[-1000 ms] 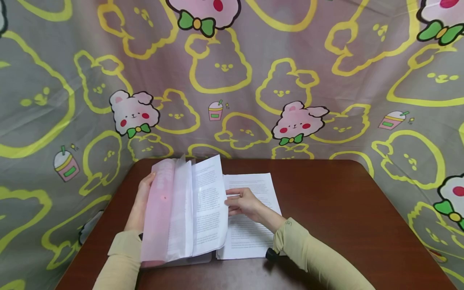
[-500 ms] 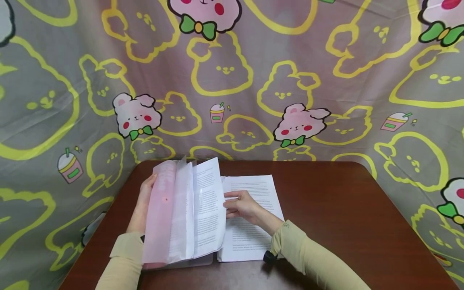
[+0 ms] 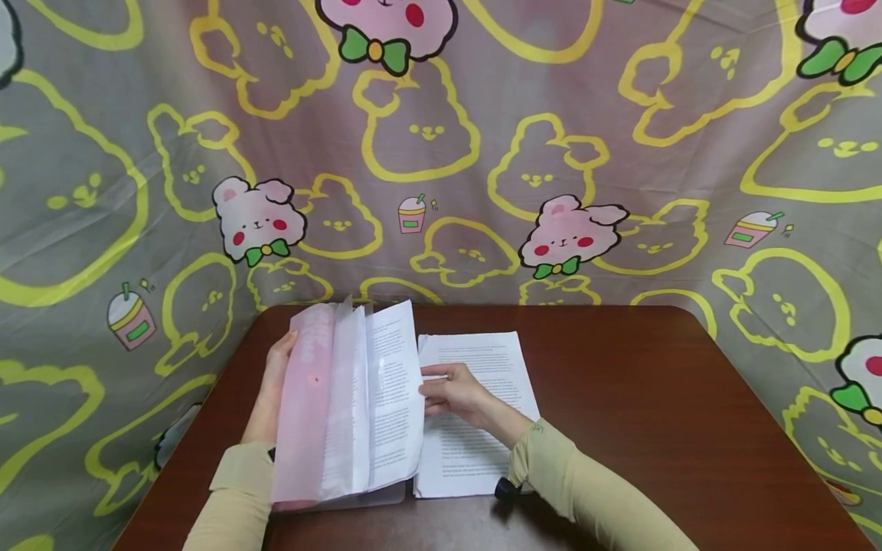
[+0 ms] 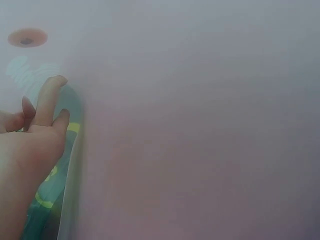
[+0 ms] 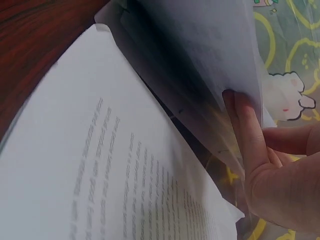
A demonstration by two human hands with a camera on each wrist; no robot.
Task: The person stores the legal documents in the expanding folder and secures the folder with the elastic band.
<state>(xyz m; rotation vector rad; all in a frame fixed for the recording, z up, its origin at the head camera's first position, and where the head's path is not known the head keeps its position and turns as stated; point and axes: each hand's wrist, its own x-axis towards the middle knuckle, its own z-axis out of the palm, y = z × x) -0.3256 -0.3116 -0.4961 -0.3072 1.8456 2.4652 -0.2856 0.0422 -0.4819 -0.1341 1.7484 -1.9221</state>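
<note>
A translucent pink folder (image 3: 301, 413) stands tilted at the left of the table, with clear sheets and printed pages (image 3: 396, 398) in it. My left hand (image 3: 274, 375) grips the folder's left side; in the left wrist view its fingers lie against the pink cover (image 4: 200, 150). My right hand (image 3: 458, 394) pinches the right edge of the raised pages, fingers on one face and thumb on the other, as the right wrist view shows. Under that hand a stack of printed paper (image 3: 475, 459) lies flat on the table, right of the folder.
The brown wooden table (image 3: 620, 398) has rounded far corners. A patterned curtain (image 3: 441, 153) with rabbits and yellow outlines surrounds its back and sides. A small black object (image 3: 508, 488) sits by the right cuff, over the paper stack's near edge.
My right hand has moved slightly left with the raised page edge, uncovering a little more of the paper stack. The left hand and folder hold nearly the same pose; the head view shifted slightly.
</note>
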